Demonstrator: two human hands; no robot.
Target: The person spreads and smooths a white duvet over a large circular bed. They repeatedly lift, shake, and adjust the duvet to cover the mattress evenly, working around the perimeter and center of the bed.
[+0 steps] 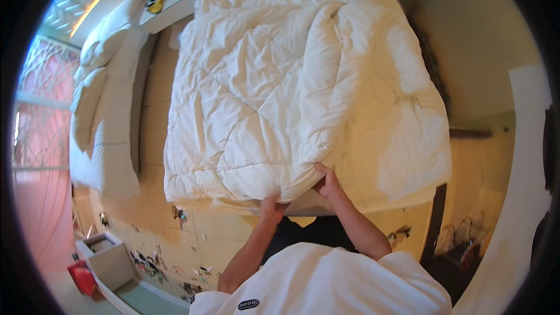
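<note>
A thick white quilt [251,93] lies rumpled over the bed, its right side folded back into a long roll. My right hand [328,183] is closed on the quilt's near edge, at the lower end of that roll. Just left of it and a little closer to me, my left hand [273,209] grips the same edge; it is slightly blurred and some fingers are hidden by the cloth. Pale bedding [391,157] shows to the right of the fold.
Left of the bed, across a strip of tiled floor [154,116], stands a second narrow bed or couch [108,140] with white covers. A white bedside cabinet [175,1] stands between them. Small litter lies on the floor near a pale open box [114,262] and a red bag [83,278].
</note>
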